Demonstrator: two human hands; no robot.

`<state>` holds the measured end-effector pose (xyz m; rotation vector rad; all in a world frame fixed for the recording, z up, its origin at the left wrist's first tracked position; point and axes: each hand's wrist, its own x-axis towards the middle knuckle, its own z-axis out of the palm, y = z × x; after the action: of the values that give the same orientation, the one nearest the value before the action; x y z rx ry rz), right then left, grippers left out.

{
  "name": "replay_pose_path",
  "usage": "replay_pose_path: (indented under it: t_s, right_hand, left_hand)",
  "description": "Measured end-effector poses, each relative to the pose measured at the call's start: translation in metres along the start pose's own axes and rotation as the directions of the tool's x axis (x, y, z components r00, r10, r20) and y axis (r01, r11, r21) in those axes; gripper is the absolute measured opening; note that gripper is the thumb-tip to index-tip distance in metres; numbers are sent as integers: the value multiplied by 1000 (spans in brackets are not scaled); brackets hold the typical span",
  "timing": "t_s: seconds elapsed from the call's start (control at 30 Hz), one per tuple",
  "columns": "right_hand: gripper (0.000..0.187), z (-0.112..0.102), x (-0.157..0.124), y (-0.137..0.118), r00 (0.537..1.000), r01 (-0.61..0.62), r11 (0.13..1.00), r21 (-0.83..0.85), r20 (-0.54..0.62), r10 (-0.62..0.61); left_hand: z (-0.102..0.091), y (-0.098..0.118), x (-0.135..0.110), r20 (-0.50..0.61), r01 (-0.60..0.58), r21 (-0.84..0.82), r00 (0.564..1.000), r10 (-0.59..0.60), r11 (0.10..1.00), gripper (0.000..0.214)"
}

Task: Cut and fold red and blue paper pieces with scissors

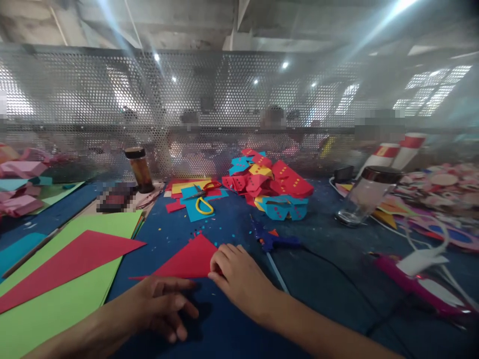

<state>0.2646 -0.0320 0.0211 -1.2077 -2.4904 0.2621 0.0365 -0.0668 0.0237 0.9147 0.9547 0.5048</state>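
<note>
A red paper triangle lies on the blue table in front of me. My right hand rests on its right corner with the fingers curled and pressed down on the paper. My left hand lies palm down just below the triangle's lower edge, fingers bent and touching the table; I cannot make out anything held in it. A blue glue gun lies just right of my right hand.
Green sheets with a larger red triangle lie at the left. Yellow-handled scissors sit on cut paper behind. A heap of red and blue paper pieces, a dark jar, a tilted glass jar and a perforated metal screen stand farther back.
</note>
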Motion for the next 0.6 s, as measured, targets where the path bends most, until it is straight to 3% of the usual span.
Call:
replay_pose_path:
  t_s: [0.27,0.47,0.6]
  right_hand:
    - [15,-6,0,-4,993,3,968,252,-116,27]
    - [14,-11,-1,-13,987,4,888,459,-142,69]
    - [14,-13,-3,-14,986,26,873,487,-156,58]
  left_hand:
    - [16,7,3,-108,-41,-152,994,25,988,56]
    - [21,9,17,-255,-207,17,945,204,978,33]
    - [26,13,24,-269,-281,109,915,300,954,31]
